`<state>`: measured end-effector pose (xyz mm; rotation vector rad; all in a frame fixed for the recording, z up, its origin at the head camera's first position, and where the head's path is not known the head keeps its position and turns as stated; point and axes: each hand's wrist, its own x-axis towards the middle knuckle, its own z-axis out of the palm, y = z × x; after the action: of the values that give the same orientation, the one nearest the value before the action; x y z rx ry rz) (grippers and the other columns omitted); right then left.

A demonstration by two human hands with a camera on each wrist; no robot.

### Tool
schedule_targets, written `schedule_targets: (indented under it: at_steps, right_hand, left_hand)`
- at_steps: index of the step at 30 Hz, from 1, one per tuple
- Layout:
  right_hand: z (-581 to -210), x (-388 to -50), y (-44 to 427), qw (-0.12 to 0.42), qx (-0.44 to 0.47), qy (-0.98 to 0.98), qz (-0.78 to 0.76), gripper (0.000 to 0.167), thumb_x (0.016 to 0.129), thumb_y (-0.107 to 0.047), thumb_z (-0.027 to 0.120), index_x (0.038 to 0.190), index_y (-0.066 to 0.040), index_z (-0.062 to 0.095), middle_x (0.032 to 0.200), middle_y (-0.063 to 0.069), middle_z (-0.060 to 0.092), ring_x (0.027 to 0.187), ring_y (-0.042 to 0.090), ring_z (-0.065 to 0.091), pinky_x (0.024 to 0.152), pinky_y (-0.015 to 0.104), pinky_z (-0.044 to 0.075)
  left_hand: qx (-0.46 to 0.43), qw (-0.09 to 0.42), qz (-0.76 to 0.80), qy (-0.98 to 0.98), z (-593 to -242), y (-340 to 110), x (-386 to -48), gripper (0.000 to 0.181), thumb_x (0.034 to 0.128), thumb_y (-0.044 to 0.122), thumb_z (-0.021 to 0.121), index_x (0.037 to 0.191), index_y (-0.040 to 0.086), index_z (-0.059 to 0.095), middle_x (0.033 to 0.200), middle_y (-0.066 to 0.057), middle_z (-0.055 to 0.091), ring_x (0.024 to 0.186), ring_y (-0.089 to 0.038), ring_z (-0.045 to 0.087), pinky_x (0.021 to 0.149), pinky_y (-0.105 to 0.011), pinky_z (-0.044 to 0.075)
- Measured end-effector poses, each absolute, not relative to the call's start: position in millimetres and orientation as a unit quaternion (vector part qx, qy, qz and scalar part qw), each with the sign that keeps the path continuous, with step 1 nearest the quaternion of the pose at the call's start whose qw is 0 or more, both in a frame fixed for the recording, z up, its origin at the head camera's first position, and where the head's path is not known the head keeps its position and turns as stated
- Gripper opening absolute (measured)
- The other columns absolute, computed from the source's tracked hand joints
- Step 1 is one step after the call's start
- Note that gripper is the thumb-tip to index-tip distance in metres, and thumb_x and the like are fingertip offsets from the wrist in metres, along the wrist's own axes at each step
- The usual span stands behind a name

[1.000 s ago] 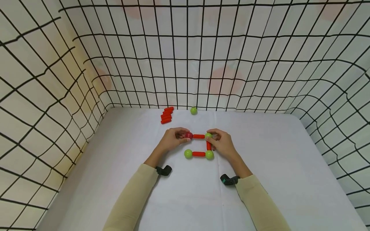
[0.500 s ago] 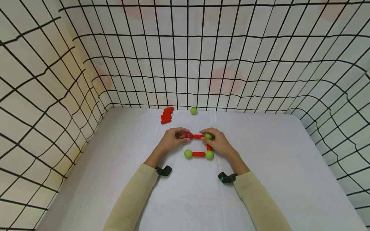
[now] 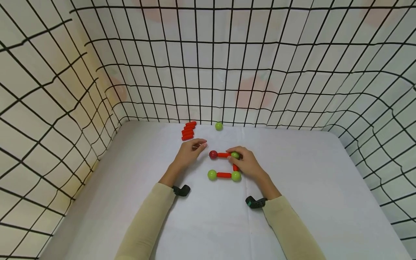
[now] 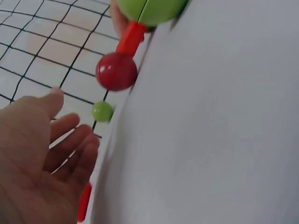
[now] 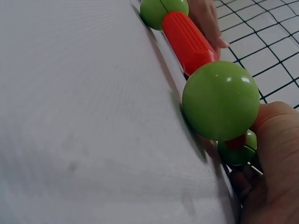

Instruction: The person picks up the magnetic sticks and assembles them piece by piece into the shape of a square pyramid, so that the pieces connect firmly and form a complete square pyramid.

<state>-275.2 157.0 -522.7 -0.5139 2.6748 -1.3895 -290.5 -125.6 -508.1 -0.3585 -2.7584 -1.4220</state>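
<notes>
Gripping far-right green ball (image 3: 235, 155) with my right hand (image 3: 248, 162); my left hand (image 3: 188, 153) loose, empty, left of red ball (image 3: 213, 155); head shows whole red rod cluster (image 3: 187, 132), left wrist only a bit.

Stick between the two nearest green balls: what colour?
Red. The stick shows best in the right wrist view.

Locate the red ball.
Head view, near centre: the red ball sits on the left end of the farther joined rod, right of the left hand.

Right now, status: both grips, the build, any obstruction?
Left grip empty, apart from red ball. Right grip holding back-right green ball. Ball-and-rod frame three-sided, left side open. Nothing visibly blocking.
</notes>
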Motion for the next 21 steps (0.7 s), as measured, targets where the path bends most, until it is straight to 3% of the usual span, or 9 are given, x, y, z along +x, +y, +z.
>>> schedule_targets:
  at_steps: [9, 15, 21]
  right_hand:
    - [-523, -274, 158, 0.035, -0.157, 0.874, -0.459, 0.028, 0.098, -0.026, 0.070, 0.125, -0.019, 0.071, 0.131, 0.007, 0.065, 0.119, 0.028, 0.056, 0.107, 0.048, 0.048]
    - [-522, -274, 163, 0.032, -0.146, 0.877, -0.457, 0.029, 0.099, -0.033, 0.068, 0.127, -0.023, 0.070, 0.129, 0.003, 0.066, 0.113, 0.025, 0.058, 0.103, 0.045, 0.050]
    - [-521, -272, 170, 0.043, -0.147, 0.875, -0.459, 0.032, 0.101, -0.035, 0.067, 0.131, -0.024, 0.068, 0.129, 0.000, 0.066, 0.116, 0.024, 0.060, 0.106, 0.046, 0.052]
  left_hand:
    - [-0.076, 0.102, -0.391, -0.912, -503, -159, -309, 0.035, 0.0975, 0.021, 0.072, 0.130, 0.008, 0.070, 0.131, -0.014, 0.063, 0.121, -0.031, 0.059, 0.106, -0.044, 0.052]
    - [-0.063, 0.090, -0.312, -0.944, -502, -171, -318, 0.038, 0.0967, 0.015, 0.069, 0.134, 0.005, 0.067, 0.137, -0.019, 0.057, 0.126, -0.038, 0.050, 0.107, -0.049, 0.049]
    - [-0.055, 0.065, -0.293, -0.952, -499, -170, -317, 0.034, 0.0973, 0.016, 0.070, 0.129, 0.004, 0.069, 0.115, -0.017, 0.064, 0.106, -0.032, 0.056, 0.090, -0.042, 0.054]
